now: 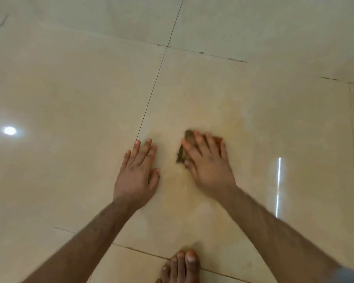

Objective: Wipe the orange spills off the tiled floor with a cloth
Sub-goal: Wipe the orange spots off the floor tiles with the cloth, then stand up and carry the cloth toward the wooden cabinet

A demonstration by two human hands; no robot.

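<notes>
My right hand [207,160] presses flat on a small brown cloth [184,150] on the beige tiled floor [70,99]; the cloth shows only at the fingertips and beside the thumb, and the hand is motion-blurred. A faint orange smear [231,127] tints the tile beyond and to the right of the cloth, and a paler orange haze [172,193] lies between my wrists. My left hand [138,170] rests palm down on the tile, fingers apart, a hand's width left of the cloth, holding nothing.
My bare foot [180,266] stands on the floor at the bottom centre, just behind my arms. Dark grout lines [151,92] cross the floor. A round light glare [9,130] and a bright streak [278,186] reflect off the glossy tiles.
</notes>
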